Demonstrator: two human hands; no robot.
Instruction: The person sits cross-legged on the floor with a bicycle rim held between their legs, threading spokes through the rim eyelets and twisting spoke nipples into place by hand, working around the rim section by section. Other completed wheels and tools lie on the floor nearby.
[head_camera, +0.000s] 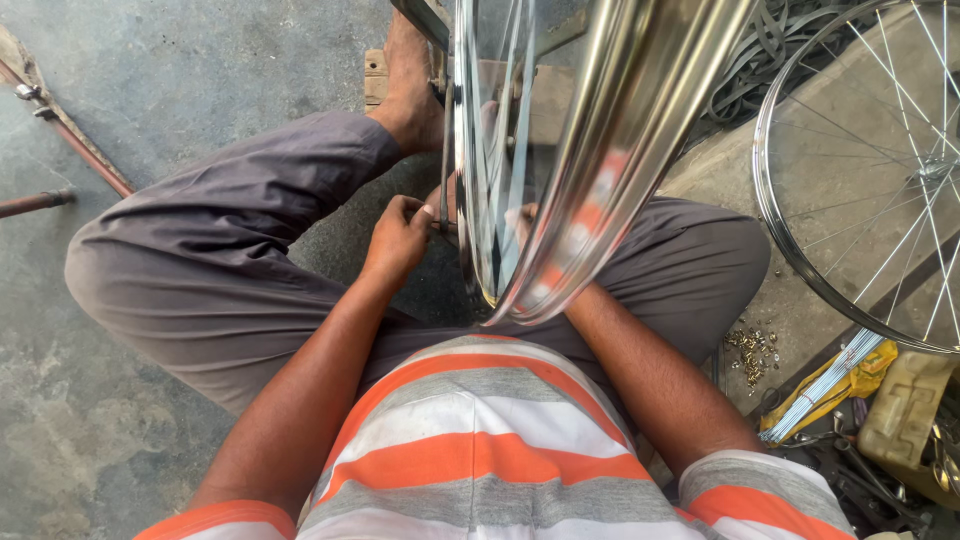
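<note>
From the head camera I look straight down my own lap, seated cross-legged on the grey concrete floor (150, 60). A shiny chromed steel bicycle wheel rim (600, 170) stands upright between my knees, running from the top edge of the view down to just above my striped shirt; its bright curved wall fills the middle and leaves little room on either side of it. To the left the floor lies open out to a rusty brown metal rod (70, 140) near the left edge. To the right the space is crowded: a second spoked silver bicycle wheel (870, 180) lies flat by my right knee, a small heap of brass spoke nipples (752, 350) sits just below it, and a bundle of loose silver spokes (825, 385) rests on yellow wrapping near the lower right corner.

My left hand (398, 240) comes in with the forearm stretched forward and the wrist bent inward; its grip is closed, fingers pinched on something small at the rim's left side, which I cannot make out. My right hand (520, 222) reaches in behind the rim and shows only dimly through it, so I cannot tell whether its grip is closed or what it holds.
</note>
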